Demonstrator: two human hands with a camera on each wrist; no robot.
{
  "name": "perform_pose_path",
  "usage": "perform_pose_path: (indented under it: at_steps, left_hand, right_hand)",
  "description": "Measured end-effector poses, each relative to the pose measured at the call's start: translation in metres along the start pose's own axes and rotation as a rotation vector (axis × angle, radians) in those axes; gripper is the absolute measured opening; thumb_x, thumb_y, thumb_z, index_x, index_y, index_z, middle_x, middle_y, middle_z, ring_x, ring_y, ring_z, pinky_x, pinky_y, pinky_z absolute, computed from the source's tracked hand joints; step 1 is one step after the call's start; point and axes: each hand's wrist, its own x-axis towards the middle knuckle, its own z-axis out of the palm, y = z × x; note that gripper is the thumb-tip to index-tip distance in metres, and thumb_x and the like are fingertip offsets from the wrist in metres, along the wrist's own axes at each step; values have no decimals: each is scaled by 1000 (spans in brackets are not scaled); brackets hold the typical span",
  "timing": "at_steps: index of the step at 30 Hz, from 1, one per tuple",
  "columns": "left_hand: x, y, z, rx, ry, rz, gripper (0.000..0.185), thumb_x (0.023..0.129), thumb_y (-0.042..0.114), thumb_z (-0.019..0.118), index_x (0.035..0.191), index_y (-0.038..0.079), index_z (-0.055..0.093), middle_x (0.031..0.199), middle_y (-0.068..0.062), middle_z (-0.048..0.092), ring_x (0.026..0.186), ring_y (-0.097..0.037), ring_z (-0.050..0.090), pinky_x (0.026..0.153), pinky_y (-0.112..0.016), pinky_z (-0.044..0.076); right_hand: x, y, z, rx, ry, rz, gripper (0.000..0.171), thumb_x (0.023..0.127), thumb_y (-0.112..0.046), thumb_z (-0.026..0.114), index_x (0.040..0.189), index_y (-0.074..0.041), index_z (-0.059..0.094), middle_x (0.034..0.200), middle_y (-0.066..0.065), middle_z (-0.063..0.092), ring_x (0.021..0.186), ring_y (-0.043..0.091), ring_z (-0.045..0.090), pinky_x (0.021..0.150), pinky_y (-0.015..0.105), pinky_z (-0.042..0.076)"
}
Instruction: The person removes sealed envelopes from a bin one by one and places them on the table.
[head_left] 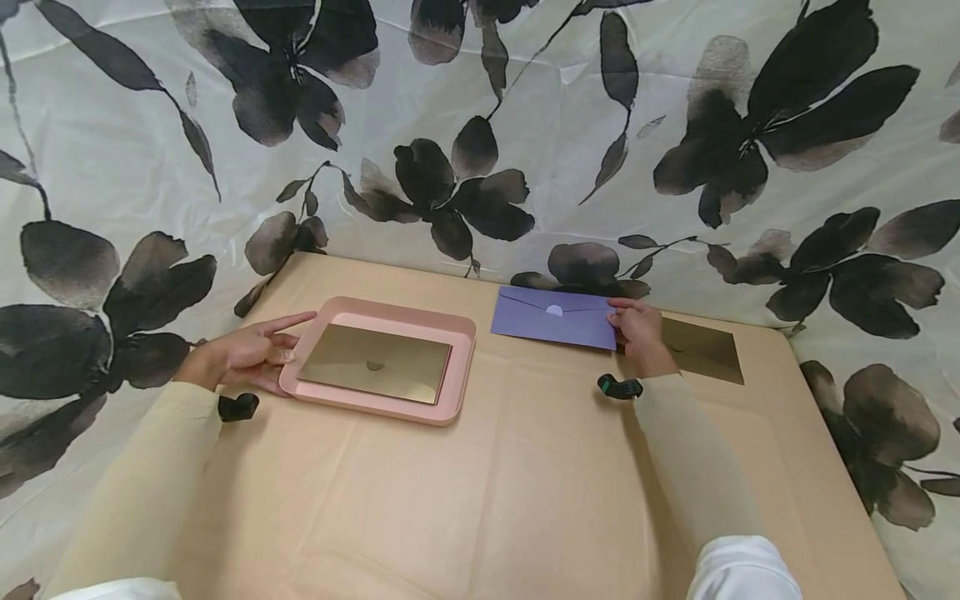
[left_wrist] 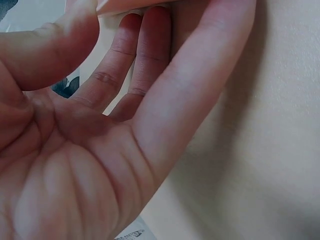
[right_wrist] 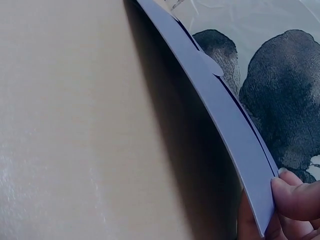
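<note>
A pink tray (head_left: 462, 367) lies left of centre with a gold envelope (head_left: 375, 362) in it. My left hand (head_left: 243, 354) touches the tray's left side with spread, mostly straight fingers. In the left wrist view, two fingertips (left_wrist: 155, 17) meet the tray's edge, and the thumb is beside its corner. My right hand (head_left: 637, 332) pinches the right end of a purple envelope (head_left: 543, 317), thumb on its front face. This envelope has a round pale seal and stands tilted, with a dark shadow beneath in the right wrist view.
Another gold envelope (head_left: 705, 350) lies just right of my right hand, partly covered by it. A tan covering spreads over the table (head_left: 480, 492). White cloth with dark flowers (head_left: 442, 200) hangs behind and at the sides.
</note>
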Motion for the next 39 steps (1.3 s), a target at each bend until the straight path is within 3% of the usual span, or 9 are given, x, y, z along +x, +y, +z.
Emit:
perform_pose_path:
  at_steps: [14, 22, 27, 39]
  left_hand:
    - [-1, 0, 0, 13, -16, 7, 89, 102, -4, 49, 168, 35, 6, 167, -29, 18, 117, -32, 67, 92, -65, 58]
    - [0, 0, -1, 10, -9, 2, 89, 101, -4, 50, 168, 36, 7, 167, -28, 19, 117, -32, 67, 92, -66, 58]
    - [-1, 1, -1, 15, -7, -1, 88, 102, -3, 50, 168, 36, 7, 168, -29, 18, 117, -31, 67, 92, -65, 58]
    - [-3, 0, 1, -10, -10, 3, 89, 102, -2, 52, 168, 38, 6, 169, -28, 14, 117, -28, 66, 92, -65, 58]
  right_hand:
    - [0, 1, 3, -71, 1, -31, 36, 101, -2, 60, 135, -11, 69, 102, -7, 59, 84, 9, 55, 65, 22, 48]
    - [1, 0, 3, -140, 2, -36, 37, 104, -5, 57, 138, -13, 68, 140, 5, 55, 96, 14, 55, 71, 22, 51]
    - [1, -2, 3, -166, 8, -59, 38, 101, -4, 60, 138, -12, 68, 147, 8, 54, 98, 14, 57, 72, 19, 53]
    - [-1, 0, -4, -233, -53, -115, 39, 99, -3, 61, 138, -7, 68, 150, 14, 54, 79, 8, 56, 63, 18, 51]
